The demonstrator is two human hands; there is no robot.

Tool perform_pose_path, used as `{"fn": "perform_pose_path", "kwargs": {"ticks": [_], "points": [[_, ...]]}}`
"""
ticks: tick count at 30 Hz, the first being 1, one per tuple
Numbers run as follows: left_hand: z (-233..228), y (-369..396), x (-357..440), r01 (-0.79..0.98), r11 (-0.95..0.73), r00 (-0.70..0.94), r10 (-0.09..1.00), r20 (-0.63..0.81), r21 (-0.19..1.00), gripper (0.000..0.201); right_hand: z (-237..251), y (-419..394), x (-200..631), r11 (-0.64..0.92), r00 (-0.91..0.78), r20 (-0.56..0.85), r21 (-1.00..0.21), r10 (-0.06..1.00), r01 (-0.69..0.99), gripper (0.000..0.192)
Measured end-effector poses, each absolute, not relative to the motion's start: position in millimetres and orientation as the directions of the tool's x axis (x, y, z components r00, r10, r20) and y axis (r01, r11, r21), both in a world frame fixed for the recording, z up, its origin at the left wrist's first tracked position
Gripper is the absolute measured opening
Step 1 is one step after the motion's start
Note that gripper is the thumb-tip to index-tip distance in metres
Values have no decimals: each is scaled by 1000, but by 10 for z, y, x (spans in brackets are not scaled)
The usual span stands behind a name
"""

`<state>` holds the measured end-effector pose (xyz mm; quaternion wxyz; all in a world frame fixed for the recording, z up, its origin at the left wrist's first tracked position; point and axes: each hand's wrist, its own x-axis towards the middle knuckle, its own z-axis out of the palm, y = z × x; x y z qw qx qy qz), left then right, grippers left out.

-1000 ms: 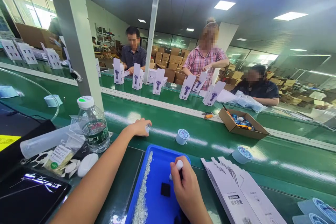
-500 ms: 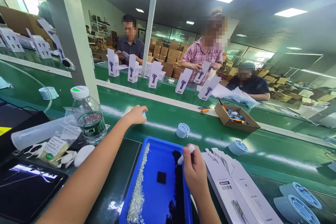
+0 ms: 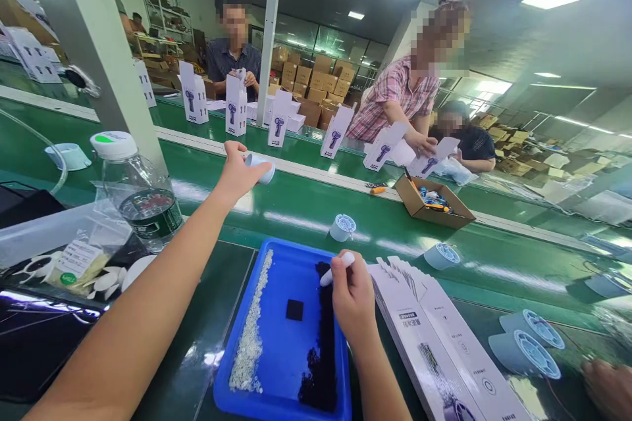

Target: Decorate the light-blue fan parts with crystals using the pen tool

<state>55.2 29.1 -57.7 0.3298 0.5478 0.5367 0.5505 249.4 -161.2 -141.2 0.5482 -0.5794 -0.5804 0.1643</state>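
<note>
Bottle (image 3: 135,194) first, at the far left: clear plastic, white cap with a green dot, dark label, standing upright on the near table among bags and white scraps. Moving right, my left hand (image 3: 237,174) is raised over the green belt (image 3: 296,210), fingers closed around a small pale blue cup (image 3: 261,168). The cup is short and round, lying on its side in my grip, its end poking out past my fingers toward the right. Below and to the right sits a blue tray (image 3: 291,342) on the near table; a strip of tiny clear beads runs down its left side, a dark square lies in the middle, and a heap of black bits runs down its right side. My right hand (image 3: 353,299) rests over the tray's right edge, fingers pinched on a small white stick (image 3: 336,268) that points up and left. Just right of it lies a fanned stack of flat white cartons (image 3: 444,348). On the belt beyond stand more pale blue cups, one (image 3: 342,227) near the tray and another (image 3: 442,255) farther right. Across the belt, other people handle upright white boxes (image 3: 236,105).
</note>
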Motion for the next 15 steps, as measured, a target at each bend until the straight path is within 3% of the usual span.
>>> {"fn": "perform_pose_path", "kwargs": {"ticks": [5,11,15], "points": [[-442,191,569,148,-229,-116,962,247,962,57,-1415,-1592,2493,246,259,442,-800,859,547,29],[-424,153,636,78,-230,-194,951,241,970,58,-1417,-1621,2495,238,220,444,-763,869,601,28],[-378,144,670,-198,-121,-41,992,116,973,46,-1431,-1624,2452,283,161,435,-782,886,555,24]]}}
